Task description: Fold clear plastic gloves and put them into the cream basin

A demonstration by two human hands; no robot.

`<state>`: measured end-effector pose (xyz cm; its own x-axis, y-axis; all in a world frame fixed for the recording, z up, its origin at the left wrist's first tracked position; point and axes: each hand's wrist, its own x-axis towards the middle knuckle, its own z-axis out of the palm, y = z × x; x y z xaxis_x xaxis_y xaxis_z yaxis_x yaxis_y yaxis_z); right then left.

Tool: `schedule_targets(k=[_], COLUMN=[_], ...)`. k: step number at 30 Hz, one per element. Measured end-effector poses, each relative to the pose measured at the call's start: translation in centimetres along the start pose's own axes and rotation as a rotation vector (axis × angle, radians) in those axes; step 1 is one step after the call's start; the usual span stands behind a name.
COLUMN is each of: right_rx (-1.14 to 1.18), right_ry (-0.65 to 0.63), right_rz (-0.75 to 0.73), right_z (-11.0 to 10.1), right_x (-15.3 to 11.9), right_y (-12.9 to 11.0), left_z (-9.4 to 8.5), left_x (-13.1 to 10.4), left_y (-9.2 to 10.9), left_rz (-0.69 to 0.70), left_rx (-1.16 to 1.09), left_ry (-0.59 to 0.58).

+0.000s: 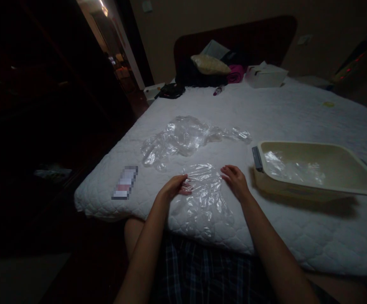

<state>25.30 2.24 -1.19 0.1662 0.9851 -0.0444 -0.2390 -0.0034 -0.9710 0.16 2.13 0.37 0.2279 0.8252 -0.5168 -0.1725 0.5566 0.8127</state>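
Observation:
A clear, crinkled plastic bag (204, 198) lies on the white quilted bed near its front edge, right before me. My left hand (177, 186) is at the upper left edge of this bag, with its fingers curled on the film. On the other side, my right hand (235, 179) is beside the bag's upper right corner, fingers apart; whether the fingertips touch the film is hard to see. Farther up the bed is a larger heap of clear plastic bags (183, 135), loosely crumpled, with a twisted end stretching to the right.
To the right stands a cream plastic bin (303, 190) with a grey handle and clear plastic inside. A blurred-out phone-like rectangle (125, 183) lies left. A white box (266, 76), a pillow (210, 64) and dark cloth are by the headboard (265, 36).

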Motion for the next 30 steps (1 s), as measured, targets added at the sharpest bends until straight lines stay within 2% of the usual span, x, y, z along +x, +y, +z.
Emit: schedule_targets(k=[2,4,7,11,18,25,30], right_rx=[-0.17,-0.38,-0.611,-0.762,-0.848,-0.841,-0.831], right_ry=[0.125,0.141,0.025,-0.127,-0.201,-0.214,-0.216], right_rz=[-0.175,-0.331,-0.493,-0.621,-0.599,-0.562,-0.555], right_z=[-0.2,-0.3,-0.2,0.0,-0.2,-0.2,-0.2], right_x=[-1.1,-2.3,-3.7,-4.0,-3.2,-3.3,-3.2], right_y=[0.1,0.1,0.0,0.2,1.1,0.8,0.8], left_z=[-0.1,-0.1,-0.1,0.1,0.4,0.4,0.2], left_x=[0.1,0.4,1.0,1.4,1.9,1.8,1.0], left_y=[0.0,-0.2,-0.5,-0.7,-0.5,-0.6,0.2], left_rz=[0.01,0.021,0.03,0.01,0.004,-0.023,-0.061], left_rx=[0.01,0.018,0.006,0.028,0.114,0.031,0.018], left_ry=[0.016,0.021,0.014,0.046,0.159,0.131,0.116])
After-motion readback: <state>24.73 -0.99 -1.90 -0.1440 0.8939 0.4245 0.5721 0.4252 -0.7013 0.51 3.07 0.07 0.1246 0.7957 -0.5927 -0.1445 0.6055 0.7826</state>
